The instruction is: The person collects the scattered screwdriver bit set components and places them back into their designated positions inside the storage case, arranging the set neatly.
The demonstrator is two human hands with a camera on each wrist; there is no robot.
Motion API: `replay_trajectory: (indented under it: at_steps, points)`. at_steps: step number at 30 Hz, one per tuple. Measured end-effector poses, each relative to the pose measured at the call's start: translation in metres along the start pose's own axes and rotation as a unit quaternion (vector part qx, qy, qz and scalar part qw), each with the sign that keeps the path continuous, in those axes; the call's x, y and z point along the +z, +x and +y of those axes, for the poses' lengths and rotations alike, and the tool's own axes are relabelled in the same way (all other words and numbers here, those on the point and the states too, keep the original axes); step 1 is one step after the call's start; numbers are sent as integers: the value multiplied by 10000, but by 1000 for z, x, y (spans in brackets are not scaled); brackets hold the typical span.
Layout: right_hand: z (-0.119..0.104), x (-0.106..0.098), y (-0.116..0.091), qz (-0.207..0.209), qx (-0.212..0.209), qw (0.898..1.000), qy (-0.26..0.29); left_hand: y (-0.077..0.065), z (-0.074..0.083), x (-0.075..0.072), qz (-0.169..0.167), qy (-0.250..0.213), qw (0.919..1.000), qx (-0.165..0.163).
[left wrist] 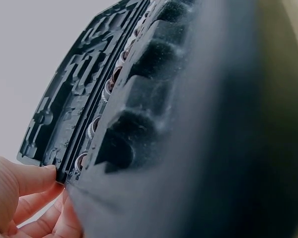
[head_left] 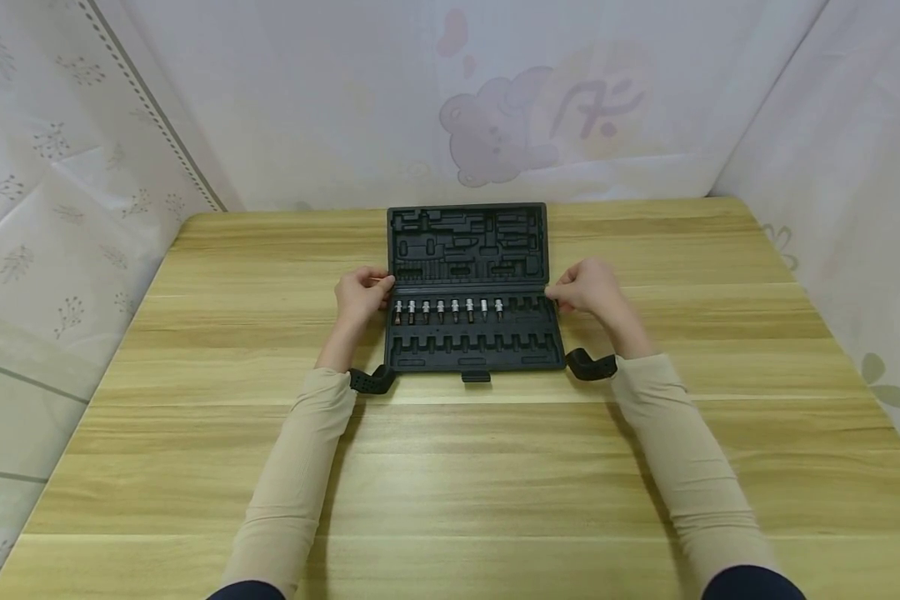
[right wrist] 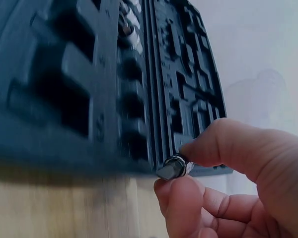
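An open black plastic tool case (head_left: 435, 332) lies on the table, its lid (head_left: 450, 229) folded back. Several silver bit sockets (head_left: 455, 310) fill the upper row from its left end; the slots at that row's right end and the whole lower row are bare. My left hand (head_left: 360, 296) pinches the case's left edge near the hinge, thumb on top and fingers beneath. Between the thumb and index finger of my right hand (right wrist: 228, 163) is a bit socket (right wrist: 175, 167), its dark tip outward, close beside the case's right edge at the hinge.
The wooden table (head_left: 465, 483) extends around the case. Patterned white curtains (head_left: 307, 100) stand behind and at both sides. Black camera mounts (head_left: 591, 365) on both wrists sit close to the case's front corners. A latch (head_left: 476, 377) juts from the case's front edge.
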State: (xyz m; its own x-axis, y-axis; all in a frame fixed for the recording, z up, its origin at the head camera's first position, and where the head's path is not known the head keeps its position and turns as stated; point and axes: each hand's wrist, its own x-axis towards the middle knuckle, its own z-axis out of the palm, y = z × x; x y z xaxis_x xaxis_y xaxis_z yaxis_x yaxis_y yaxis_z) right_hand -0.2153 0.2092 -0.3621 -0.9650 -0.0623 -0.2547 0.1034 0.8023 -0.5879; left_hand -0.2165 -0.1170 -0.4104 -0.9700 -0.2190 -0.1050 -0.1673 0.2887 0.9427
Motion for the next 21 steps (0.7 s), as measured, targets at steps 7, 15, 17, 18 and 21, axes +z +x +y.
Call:
replay_trajectory:
  at_steps: [7, 15, 17, 18, 21]
  points:
    - [-13, 12, 2, -114, -122, 9999, -14, 0, 0, 0, -14, -26, 10000, 5]
    - [-27, 27, 5, -240, -248, 9985, -427, -1, 0, 0, -7, -30, 10000, 13]
    - [-29, 30, 5, -238, -281, 9981, -502, -1, 0, 0, -7, -25, 10000, 15]
    - [-30, 31, 6, -235, -306, 9979, -516, -1, 0, 0, -8, -18, 10000, 12]
    - [-32, 34, 6, -235, -374, 9975, -547, 0, 0, 0, -4, -11, 10000, 2]
